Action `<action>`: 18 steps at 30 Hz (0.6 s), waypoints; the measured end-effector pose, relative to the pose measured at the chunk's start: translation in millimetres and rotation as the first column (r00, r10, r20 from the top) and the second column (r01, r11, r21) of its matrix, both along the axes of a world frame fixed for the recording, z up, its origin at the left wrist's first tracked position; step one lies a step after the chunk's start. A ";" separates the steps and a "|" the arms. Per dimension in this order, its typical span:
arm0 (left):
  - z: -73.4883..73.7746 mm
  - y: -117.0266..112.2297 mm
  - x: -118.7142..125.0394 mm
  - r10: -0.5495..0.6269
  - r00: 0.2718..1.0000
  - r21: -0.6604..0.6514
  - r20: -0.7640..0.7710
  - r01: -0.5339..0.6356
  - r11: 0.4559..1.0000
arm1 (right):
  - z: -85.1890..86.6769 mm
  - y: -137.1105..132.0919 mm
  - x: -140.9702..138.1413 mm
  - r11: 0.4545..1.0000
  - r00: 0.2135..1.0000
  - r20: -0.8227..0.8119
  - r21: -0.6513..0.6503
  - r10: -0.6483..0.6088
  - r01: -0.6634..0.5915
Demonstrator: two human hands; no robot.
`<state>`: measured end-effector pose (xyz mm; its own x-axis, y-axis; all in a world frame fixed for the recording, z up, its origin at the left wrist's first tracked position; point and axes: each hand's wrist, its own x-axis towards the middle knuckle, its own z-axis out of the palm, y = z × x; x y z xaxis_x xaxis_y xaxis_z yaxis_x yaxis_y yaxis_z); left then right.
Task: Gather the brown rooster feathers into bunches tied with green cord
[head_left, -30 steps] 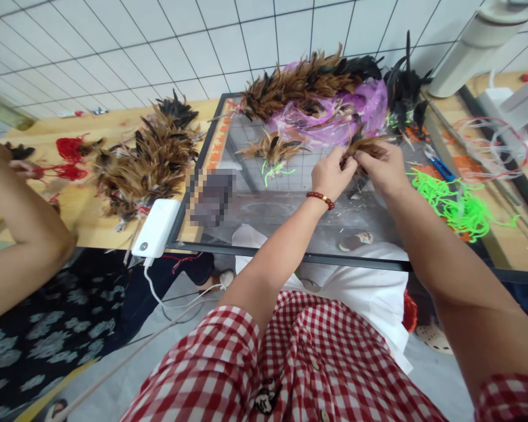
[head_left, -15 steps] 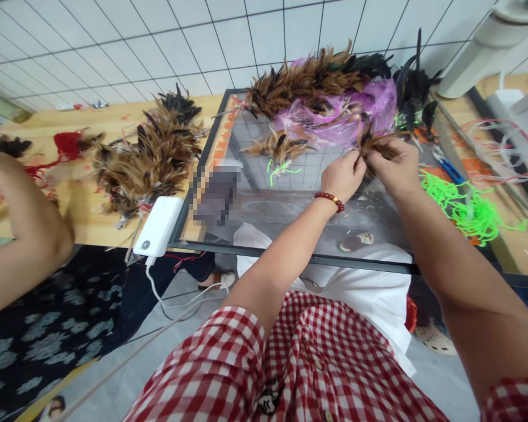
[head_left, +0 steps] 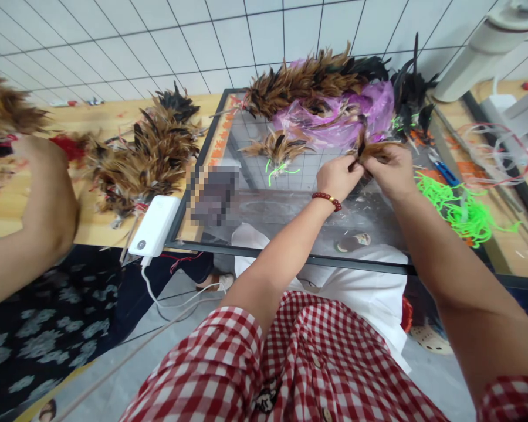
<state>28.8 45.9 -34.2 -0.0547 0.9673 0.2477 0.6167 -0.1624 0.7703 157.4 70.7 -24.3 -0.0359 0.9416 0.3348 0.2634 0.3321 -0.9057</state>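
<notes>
My left hand, with a beaded bracelet above it, pinches the end of some feathers over the glass panel. My right hand grips the same brown feathers from the other side, and the fingertips of both hands nearly meet. Just left of them, a small feather bundle tied with green string lies on the glass. Behind my hands rests a purple plastic bag with feathers in it. A long brown feather bunch lies along the back of the bag.
Bright green string and blue-handled snips lie to my right, near a white bottle. Dark feathers stand at the back. At left are a white power bank, a feather pile and a co-worker's arm.
My hands stay close together on the feathers, with only slight finger movement. At left, the co-worker's hand has shifted, and a large feather bunch now shows beside it.
</notes>
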 end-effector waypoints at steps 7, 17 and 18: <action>-5.0 -0.6 3.1 -0.013 0.999 0.063 0.041 0.011 0.998 | -4.4 5.0 2.4 0.998 1.000 -0.010 0.056 -0.017 0.018; 41.8 -8.1 -58.3 0.240 0.954 0.087 -0.180 -0.228 0.970 | -1.1 6.0 2.7 0.995 0.983 -0.181 0.091 -0.033 0.050; 46.4 -11.0 -70.5 0.269 0.938 0.034 -0.220 -0.269 0.963 | 0.3 7.5 3.8 0.991 0.980 -0.192 0.107 -0.058 0.080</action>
<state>-41.7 34.9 12.2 -0.2566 0.9232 0.2861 0.7917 0.0310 0.6101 161.2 78.2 -24.1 0.1014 0.8950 0.4344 0.1178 0.4227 -0.8986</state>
